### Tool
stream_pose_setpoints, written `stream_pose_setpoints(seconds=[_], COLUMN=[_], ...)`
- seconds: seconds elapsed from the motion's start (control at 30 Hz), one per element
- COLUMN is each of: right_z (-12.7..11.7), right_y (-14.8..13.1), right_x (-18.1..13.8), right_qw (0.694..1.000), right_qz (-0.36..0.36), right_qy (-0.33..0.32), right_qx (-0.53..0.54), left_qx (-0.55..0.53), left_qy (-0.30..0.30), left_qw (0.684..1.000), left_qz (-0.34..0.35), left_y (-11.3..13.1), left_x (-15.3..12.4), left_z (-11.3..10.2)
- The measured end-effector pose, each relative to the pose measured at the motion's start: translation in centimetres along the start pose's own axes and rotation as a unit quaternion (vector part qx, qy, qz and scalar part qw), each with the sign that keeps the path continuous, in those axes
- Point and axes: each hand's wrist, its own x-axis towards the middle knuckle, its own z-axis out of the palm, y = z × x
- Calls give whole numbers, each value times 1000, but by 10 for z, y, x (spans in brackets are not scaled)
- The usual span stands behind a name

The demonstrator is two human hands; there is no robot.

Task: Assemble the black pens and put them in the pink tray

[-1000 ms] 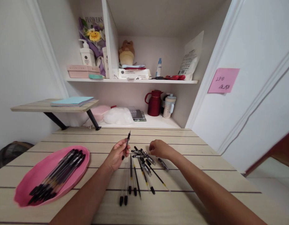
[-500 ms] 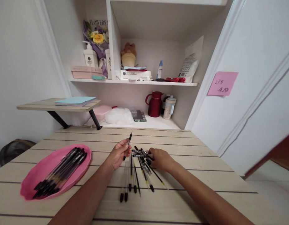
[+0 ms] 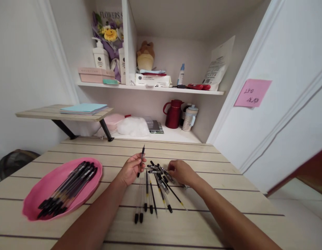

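My left hand is closed around an uncapped pen, held upright with its point up and its black end down. My right hand has its fingers curled together at the right edge of a pile of pen parts. What its fingertips hold, if anything, is hidden. The pile mixes clear barrels, black caps and dark refills. Two empty clear barrels with black ends lie side by side in front of my left hand. A thin black refill rests near them.
At the left, a pink oval tray holds several black-capped pens. Behind it stands a small raised shelf on black legs. A red jug and a cup stand in the cabinet at the back of the wooden table.
My right hand has drawn slightly right, off the pile's edge, uncovering more of the parts. My left hand still holds the pen, now a little more upright. The view has shifted slightly.
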Motion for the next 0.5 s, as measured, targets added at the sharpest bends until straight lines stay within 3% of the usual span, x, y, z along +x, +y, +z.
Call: stream_pose_setpoints(seconds=[0.27,0.5], right_z=[3,15], right_y=[-2,-9], right_x=[23,39], right_qw=[1000,999], right_qz=[-8,-28], right_qy=[7,-27], right_qx=[21,-6], left_qx=[-10,6], left_qy=[17,22], left_qw=[1000,1000], left_qz=[5,-1], left_y=[5,2], left_x=[2,4], left_z=[-3,-4])
